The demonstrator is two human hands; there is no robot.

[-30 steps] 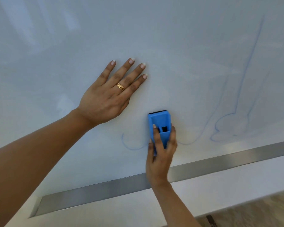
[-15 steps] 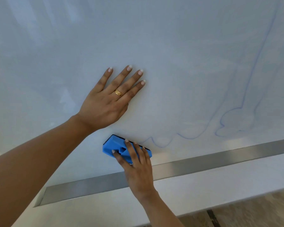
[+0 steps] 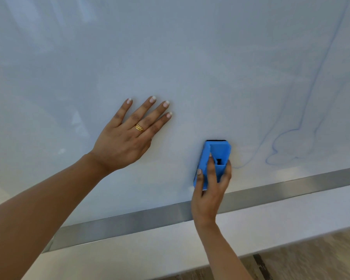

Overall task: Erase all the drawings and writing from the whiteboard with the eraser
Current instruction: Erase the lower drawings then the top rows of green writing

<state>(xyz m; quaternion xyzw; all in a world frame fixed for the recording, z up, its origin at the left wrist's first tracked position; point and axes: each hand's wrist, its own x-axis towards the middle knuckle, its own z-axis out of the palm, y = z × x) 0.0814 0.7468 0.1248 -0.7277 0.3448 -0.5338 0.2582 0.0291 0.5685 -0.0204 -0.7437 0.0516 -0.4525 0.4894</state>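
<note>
Whiteboard: mostly wiped. Metal ledge below. Left hand flat on board, fingers straight, spread. Right hand clamped round blue eraser, pressed low centre on board. Blue outline unerased, just right of eraser. Step: mid-wipe. Next, likely: sweep right, firm pressure.

Brushed-metal rail runs diagonally across the lower part of the view, low at left, rising to the right edge. Dull grey finish, soft reflections, left end cut square. Directly below it: a band of plain white wall, parallel to the rail. Under that, bottom right: wood-look floor, brown-grey grain, blurred. One dark seam crosses the floor near the bottom edge; can't tell what it is.
</note>
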